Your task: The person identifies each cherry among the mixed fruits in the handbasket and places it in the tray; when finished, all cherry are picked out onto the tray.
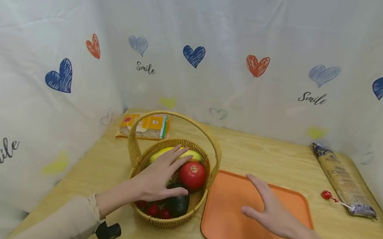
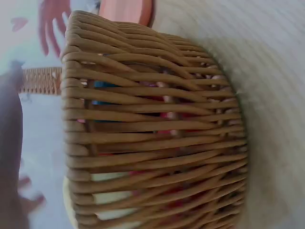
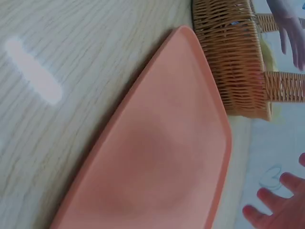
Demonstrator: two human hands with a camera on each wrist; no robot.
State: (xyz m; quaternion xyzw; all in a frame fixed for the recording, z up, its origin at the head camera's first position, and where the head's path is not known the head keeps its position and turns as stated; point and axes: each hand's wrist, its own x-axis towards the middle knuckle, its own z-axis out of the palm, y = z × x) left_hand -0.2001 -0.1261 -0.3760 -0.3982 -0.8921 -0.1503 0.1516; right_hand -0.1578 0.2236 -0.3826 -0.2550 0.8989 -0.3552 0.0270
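Note:
A wicker basket (image 1: 163, 221) with a tall handle stands on the table, left of the middle. In it lie a red pomegranate (image 1: 192, 176), yellow bananas (image 1: 191, 154), a dark green fruit (image 1: 177, 205) and several small red fruits (image 1: 153, 210). Over the basket my left hand (image 1: 158, 176) hovers with fingers extended and thumb spread, hiding part of the contents; it grips nothing. An orange tray (image 1: 223, 211) lies directly to the basket's right. My right hand (image 1: 273, 211) is held above this tray, thumb apart from the extended fingers, holding nothing.
Behind the basket lies an orange-and-clear food packet (image 1: 148, 126). At the far right rests a long packet of pasta-like contents (image 1: 341, 180), with a red lollipop (image 1: 326, 195) beside it. White printed curtains (image 1: 218, 94) enclose the table (image 1: 265, 153) at the back and sides.

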